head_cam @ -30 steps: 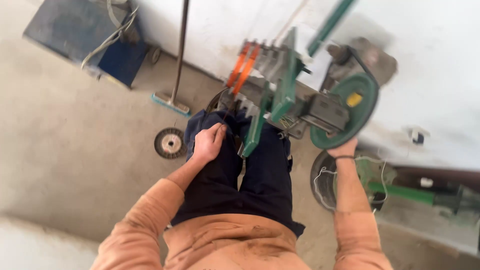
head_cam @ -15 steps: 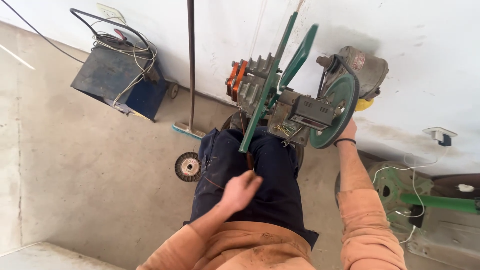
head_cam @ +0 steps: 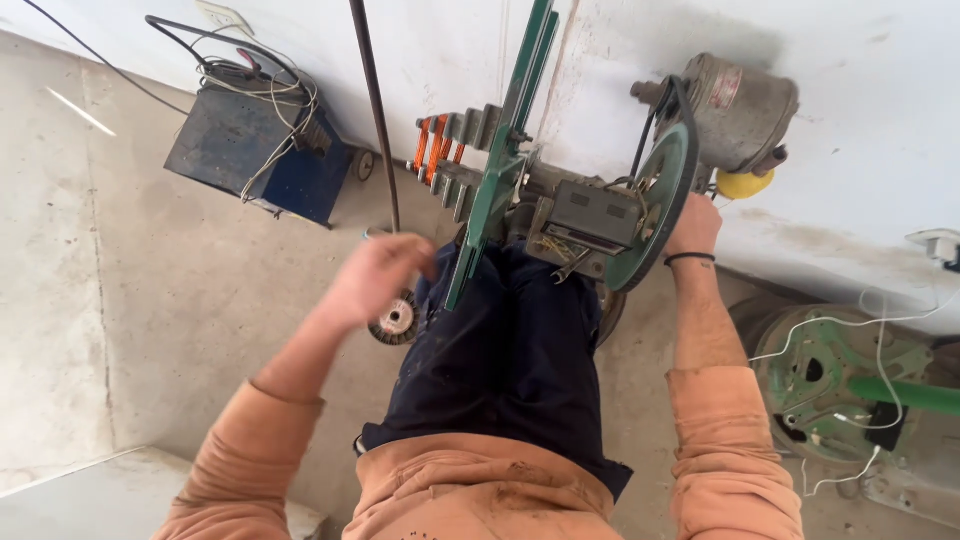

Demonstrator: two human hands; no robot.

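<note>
A green belt wheel [head_cam: 655, 205] stands upright on edge, mounted on the grey-green machine [head_cam: 560, 205] above dark-trousered knees.

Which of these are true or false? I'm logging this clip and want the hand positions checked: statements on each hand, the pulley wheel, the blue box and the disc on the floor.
1. The right hand rests at the green pulley wheel. True.
2. The left hand grips the rod. False: it is in the air, blurred, holding nothing that shows.
3. The blue box has cables piled on it. True.
4. The wire-brush disc lies on the box. False: it lies on the floor by the left leg.
5. The motor sits left of the wheel. False: right of it.
</note>
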